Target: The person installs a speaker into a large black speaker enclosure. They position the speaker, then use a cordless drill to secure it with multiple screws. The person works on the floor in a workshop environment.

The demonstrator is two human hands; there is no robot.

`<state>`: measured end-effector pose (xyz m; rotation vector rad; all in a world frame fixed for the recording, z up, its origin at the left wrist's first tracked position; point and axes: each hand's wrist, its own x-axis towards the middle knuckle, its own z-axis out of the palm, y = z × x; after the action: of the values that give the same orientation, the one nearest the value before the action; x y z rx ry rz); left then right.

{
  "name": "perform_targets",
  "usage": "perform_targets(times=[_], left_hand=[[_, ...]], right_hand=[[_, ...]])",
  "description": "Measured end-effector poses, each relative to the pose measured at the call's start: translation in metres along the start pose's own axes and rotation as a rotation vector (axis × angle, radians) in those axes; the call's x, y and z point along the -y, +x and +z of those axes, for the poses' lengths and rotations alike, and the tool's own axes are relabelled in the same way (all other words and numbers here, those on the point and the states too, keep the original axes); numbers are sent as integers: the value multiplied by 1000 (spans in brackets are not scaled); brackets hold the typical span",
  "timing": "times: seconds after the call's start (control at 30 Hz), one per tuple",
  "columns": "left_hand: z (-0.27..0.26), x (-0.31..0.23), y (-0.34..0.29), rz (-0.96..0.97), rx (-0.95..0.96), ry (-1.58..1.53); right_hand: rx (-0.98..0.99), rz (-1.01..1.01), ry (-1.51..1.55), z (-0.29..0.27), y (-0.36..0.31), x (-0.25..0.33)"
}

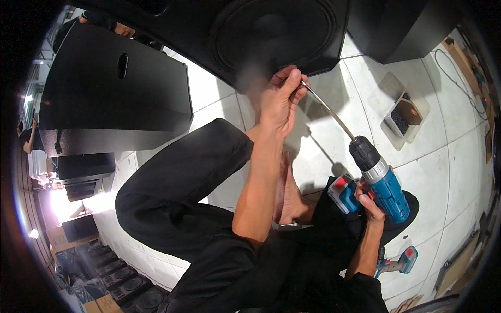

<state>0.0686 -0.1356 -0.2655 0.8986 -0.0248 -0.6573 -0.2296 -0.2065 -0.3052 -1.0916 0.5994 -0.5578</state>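
Note:
My right hand (369, 202) grips the handle of a blue cordless drill (389, 190) with a black chuck and a red-marked battery. From the chuck a long metal driver bit (329, 110) slants up and left. Its far tip meets the closed thumb and fingers of my left hand (287, 96); any small screw there is too small to make out. Just beyond my left hand stands a large black speaker cabinet (274, 31) with a round cone at its front. The tip is near the cabinet's lower edge, apart from it as far as I can see.
A clear plastic tub (399, 122) of small dark screws sits on the tiled floor at right. Another cordless tool (402, 261) lies by my right elbow. Black cabinets (115, 86) stand at left, another (402, 28) at far right. Several speakers (122, 274) line the lower left.

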Motion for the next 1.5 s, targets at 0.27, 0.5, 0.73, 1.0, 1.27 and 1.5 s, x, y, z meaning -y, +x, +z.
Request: perform_targets(times=[0.27,0.5,0.73,1.0,1.27,1.5], left_hand=[[-36,3,19,-75,-9,185],[-83,43,62,-225,-98,321],[-81,63,86,-84,-95,552],[-77,67,86,51,-200,801],[-97,72,84,594,-298,1494],[-102,66,85,569,-245,1690]], right_hand=[[145,-150,-761,16,17,13],[531,-314,-1289,42,42,-12],[374,-423,-1371,44,58,-43],[405,-287,-1507,44,69,-52],[395,-389,-1466,46,87,-56],[389,-399,-1448,48,94,-54]])
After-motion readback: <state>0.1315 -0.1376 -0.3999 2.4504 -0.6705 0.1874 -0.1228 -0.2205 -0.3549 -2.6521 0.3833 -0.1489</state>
